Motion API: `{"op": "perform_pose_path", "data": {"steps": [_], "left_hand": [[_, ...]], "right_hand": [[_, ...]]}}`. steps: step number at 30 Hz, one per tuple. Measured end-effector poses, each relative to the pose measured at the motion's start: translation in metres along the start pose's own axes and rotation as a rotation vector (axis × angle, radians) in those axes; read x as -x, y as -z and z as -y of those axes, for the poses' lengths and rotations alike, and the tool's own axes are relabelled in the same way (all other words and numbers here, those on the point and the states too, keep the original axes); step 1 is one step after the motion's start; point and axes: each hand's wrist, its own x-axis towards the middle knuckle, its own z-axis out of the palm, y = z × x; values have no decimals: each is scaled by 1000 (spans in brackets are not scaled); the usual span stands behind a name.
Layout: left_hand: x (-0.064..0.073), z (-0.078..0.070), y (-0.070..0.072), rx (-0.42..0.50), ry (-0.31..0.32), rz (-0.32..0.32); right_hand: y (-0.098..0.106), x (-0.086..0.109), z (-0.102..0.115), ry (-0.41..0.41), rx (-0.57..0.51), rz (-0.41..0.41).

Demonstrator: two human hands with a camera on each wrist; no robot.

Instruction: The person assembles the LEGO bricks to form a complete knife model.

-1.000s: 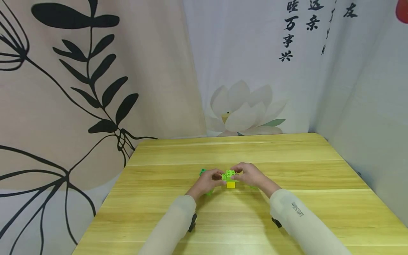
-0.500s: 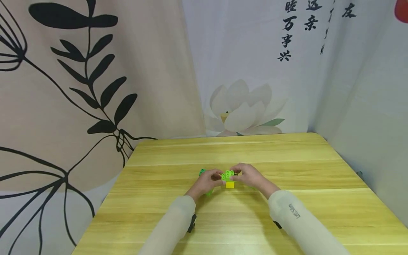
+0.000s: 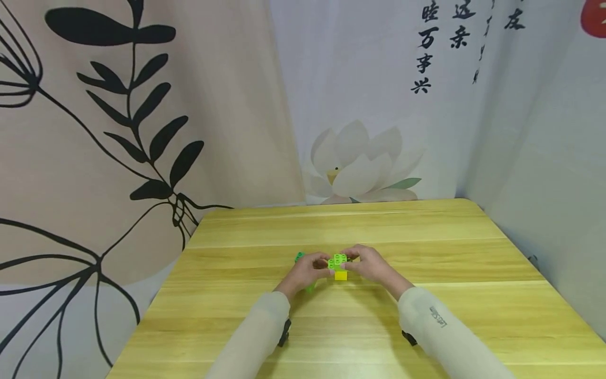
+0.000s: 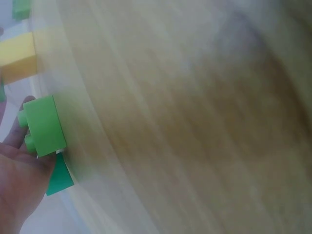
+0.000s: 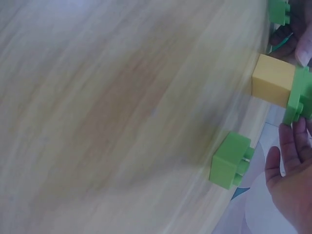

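A small stack of toy bricks stands at the table's middle: a yellow brick point(image 3: 341, 276) at the bottom, a flat green brick point(image 5: 294, 100) on it, and a taller light green brick point(image 3: 339, 259) on top. My left hand point(image 3: 305, 272) pinches the flat green brick from the left, thumb in front. From the right, my right hand point(image 3: 374, 265) holds the top brick between thumb and fingers. Under the left hand in the left wrist view are a loose green brick point(image 4: 45, 126) and a darker green piece point(image 4: 60, 176).
Another green brick point(image 5: 229, 161) stands on the table beside the right hand in the right wrist view. The wooden table point(image 3: 426, 326) reaches back to a printed curtain point(image 3: 236, 105). A pale curtain point(image 3: 544, 131) hangs along the right.
Both hands stay at the stack in nearly the same pose. The view has shifted slightly; no brick has visibly been moved or let go.
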Motion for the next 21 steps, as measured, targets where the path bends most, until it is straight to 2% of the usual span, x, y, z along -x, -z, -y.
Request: {"op": "perform_pose_path", "data": {"steps": [10,21], "left_hand": [[-1,-1,-2,-34,-11,-5],[-1,-1,-3,-35,6,-15]], "right_hand": [[11,5,-2,-75,-78,-32],[29,14,-15,-63,-50,-74]]}}
